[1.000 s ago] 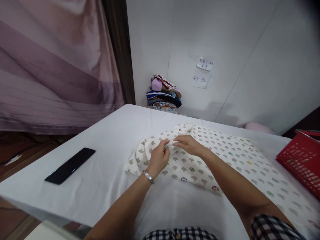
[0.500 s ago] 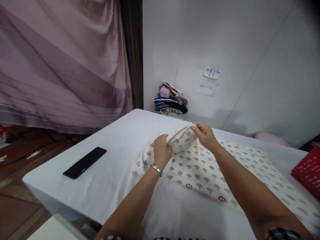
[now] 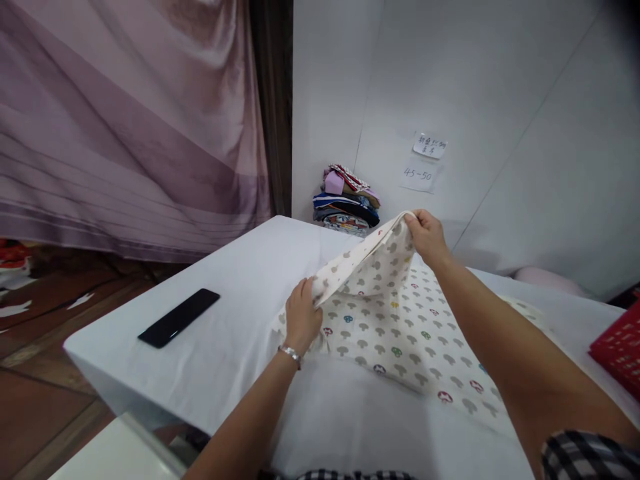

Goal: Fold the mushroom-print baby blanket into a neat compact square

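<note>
White sheeting covers the table point(image 3: 240, 280), which stands against a pale panelled wall with a mauve curtain point(image 3: 125, 120) to the left and dark wooden floor below.

Item in hand: a cream cloth point(image 3: 400, 327) printed all over with small mushroom shapes, most grey-brown, a few in red, green, blue and yellow. The bulk of it lies flat on the table, running from the centre toward the right. Its near-left part is raised off the surface, so that the lifted edge slopes upward from left to right as a taut band.

Left hand point(image 3: 303, 320): closed on the lower end of the lifted edge, low over the table, with a metal bracelet point(image 3: 291, 353) at the wrist. Right hand point(image 3: 427, 233): pinched on the upper corner of the same edge, held well above the table. The two hands are apart, with the stretched edge between them.

Writing: two paper notes point(image 3: 423, 163) are fixed to the wall. The lower one reads "45-50". The upper one carries handwritten characters too small to read.

Other items: a flat black phone point(image 3: 179, 318) lies on the table's left side, well apart from the cloth. A pile of folded clothes point(image 3: 346, 203) sits at the far edge against the wall. A red basket point(image 3: 617, 350) shows at the right border.
</note>
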Demonstrator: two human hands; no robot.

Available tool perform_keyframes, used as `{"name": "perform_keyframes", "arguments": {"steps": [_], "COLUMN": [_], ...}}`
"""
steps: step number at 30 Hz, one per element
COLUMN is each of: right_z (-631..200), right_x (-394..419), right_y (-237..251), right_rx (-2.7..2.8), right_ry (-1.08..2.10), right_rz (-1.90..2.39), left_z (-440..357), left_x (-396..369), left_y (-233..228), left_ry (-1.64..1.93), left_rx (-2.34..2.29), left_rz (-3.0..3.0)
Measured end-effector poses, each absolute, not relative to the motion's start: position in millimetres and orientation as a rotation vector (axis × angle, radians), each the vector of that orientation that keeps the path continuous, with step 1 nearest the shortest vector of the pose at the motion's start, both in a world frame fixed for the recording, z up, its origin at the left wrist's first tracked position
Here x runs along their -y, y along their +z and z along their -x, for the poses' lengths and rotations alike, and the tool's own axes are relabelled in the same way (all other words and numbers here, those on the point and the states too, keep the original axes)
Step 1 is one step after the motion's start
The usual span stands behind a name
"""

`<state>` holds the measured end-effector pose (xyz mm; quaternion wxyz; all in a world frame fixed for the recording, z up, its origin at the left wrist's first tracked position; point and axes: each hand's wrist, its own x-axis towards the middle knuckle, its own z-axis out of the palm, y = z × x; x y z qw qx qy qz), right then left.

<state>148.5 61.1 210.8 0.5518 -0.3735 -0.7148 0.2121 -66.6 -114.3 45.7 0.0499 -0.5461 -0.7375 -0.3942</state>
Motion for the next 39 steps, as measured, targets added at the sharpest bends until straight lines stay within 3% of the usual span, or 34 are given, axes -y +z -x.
{"name": "perform_keyframes", "arguments": {"steps": [4,13,25,34,39], "right_z": [-150,-157,-160,-166,-159], "right_x": [-67,-67,-45,-38,-27], "right_y": [201,195,196,169,165], "right_rx": [1.694,1.754,1.84,1.942,2.102], "right_ry": [0.541,0.523,0.467,0.637,0.715], "right_rz": [0.915,0.98,0.95,1.074,0.982], "left_z": [96,157,165,182,196], "left_x": [148,231,258,259,257], "left_y": [45,110,96,82,65], "left_ry": [-1.199,-1.164,-1.489,-1.239,-0.766], "left_rx": [2.298,2.683,2.634,2.835,2.951], "left_rz": [1.719,1.724,1.626,1.617,1.749]}}
